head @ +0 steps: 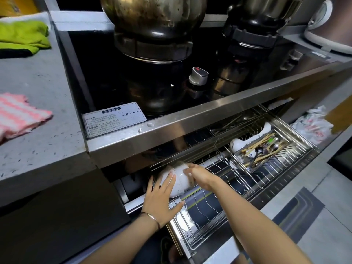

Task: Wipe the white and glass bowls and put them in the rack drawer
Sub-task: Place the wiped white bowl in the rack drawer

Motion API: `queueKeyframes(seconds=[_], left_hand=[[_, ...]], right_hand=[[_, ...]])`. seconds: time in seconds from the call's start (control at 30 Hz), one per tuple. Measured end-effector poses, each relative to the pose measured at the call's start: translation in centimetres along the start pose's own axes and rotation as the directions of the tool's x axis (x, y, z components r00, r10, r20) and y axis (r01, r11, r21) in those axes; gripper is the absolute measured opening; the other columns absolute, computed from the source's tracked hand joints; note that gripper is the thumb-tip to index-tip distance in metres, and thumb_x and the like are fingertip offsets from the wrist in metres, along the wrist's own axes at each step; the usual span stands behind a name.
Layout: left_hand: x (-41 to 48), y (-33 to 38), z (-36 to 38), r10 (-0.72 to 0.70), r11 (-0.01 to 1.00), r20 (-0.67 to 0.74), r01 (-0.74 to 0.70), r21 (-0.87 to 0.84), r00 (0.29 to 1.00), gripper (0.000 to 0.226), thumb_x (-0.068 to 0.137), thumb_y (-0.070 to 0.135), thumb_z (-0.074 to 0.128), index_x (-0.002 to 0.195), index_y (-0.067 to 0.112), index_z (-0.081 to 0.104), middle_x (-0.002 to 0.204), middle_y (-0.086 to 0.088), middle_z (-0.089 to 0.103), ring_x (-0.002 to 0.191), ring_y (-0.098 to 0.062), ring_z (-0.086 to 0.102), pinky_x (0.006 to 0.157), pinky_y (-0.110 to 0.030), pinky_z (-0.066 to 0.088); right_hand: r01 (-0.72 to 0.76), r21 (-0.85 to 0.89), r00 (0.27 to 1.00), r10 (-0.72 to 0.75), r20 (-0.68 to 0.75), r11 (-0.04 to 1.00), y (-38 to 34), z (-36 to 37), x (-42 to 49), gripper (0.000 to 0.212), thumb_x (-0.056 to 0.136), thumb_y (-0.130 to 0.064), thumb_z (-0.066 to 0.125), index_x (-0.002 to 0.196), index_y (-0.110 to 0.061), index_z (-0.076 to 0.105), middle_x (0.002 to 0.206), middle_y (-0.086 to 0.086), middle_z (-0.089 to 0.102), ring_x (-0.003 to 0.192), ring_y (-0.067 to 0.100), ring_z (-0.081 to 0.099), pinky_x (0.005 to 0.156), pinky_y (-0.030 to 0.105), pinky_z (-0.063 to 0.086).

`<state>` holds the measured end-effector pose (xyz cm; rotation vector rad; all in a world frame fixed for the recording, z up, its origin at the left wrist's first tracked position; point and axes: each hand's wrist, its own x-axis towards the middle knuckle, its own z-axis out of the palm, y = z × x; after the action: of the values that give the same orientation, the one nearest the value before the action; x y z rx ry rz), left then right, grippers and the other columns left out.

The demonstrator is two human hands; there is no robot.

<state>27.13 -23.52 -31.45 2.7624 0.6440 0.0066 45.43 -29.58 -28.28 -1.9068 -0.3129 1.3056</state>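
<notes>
Two bare forearms reach down from the near edge into the pulled-out rack drawer (pixel 209 187), where the left hand (pixel 162 199) and right hand (pixel 200 173) share a grip on a white bowl (pixel 178 181) at the drawer's far-left corner. It lies tipped on its side, axis roughly level, base toward the right hand. Bare wire slots stretch right to a cutlery tray (pixel 261 149); the steel surface (pixel 190 126) edge overhangs the drawer's back.
</notes>
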Motion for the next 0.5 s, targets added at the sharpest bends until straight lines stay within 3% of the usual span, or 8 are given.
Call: queueKeyframes(seconds=[0.07,0.23,0.3,0.4,0.5], left_hand=[[0.4,0.1,-0.3,-0.005,1.0,0.031,0.004,0.014,1.0,0.075,0.087,0.07,0.027,0.134,0.017,0.052,0.137,0.001,0.056,0.114,-0.023,0.062,0.106,-0.048,0.019],[1.4,0.5,-1.0,-0.02,1.0,0.058,0.018,0.021,0.998,0.076,0.077,0.069,0.034,0.127,0.019,0.062,0.13,0.003,0.062,0.107,-0.02,0.065,0.101,-0.049,0.023],[1.6,0.4,-1.1,-0.016,1.0,0.059,0.017,-0.019,0.998,0.085,0.076,0.071,0.027,0.14,0.019,0.048,0.144,0.002,0.048,0.124,-0.023,0.054,0.109,-0.049,0.015],[1.9,0.3,-1.4,-0.022,1.0,0.095,0.021,0.013,0.995,0.101,0.065,0.073,0.0,0.153,0.025,0.005,0.161,0.009,0.005,0.147,-0.017,0.011,0.115,-0.048,-0.009],[2.2,0.6,-2.3,-0.045,0.998,0.158,0.039,0.039,0.986,0.088,0.081,0.071,0.012,0.153,0.024,-0.002,0.161,0.008,-0.003,0.147,-0.016,0.004,0.116,-0.048,-0.009]], right_hand=[[0.017,-0.054,1.0,-0.016,0.017,0.998,0.1,-0.3,-0.2,0.036,0.095,-0.001,0.046,0.13,-0.008,0.048,0.096,0.006,0.062,0.071,0.013,0.058,0.055,0.022,0.043],[0.073,-0.094,0.997,-0.07,0.034,0.993,0.1,-0.5,-0.5,0.039,0.095,-0.004,0.052,0.134,-0.01,0.049,0.108,0.007,0.064,0.092,0.018,0.061,0.06,0.02,0.048],[0.078,-0.1,0.997,-0.077,0.011,0.992,0.1,-0.6,-0.5,0.04,0.095,-0.005,0.053,0.134,-0.009,0.049,0.11,0.009,0.063,0.095,0.019,0.06,0.059,0.019,0.048],[0.072,-0.134,0.996,-0.078,-0.045,0.988,0.1,-0.7,-0.7,0.037,0.094,-0.007,0.056,0.131,-0.006,0.053,0.116,0.015,0.064,0.095,0.021,0.06,0.064,0.022,0.052],[0.065,-0.187,0.993,-0.082,-0.083,0.98,0.0,-0.7,-1.3,0.032,0.093,-0.009,0.057,0.125,-0.003,0.056,0.117,0.018,0.064,0.094,0.02,0.06,0.068,0.021,0.051]])
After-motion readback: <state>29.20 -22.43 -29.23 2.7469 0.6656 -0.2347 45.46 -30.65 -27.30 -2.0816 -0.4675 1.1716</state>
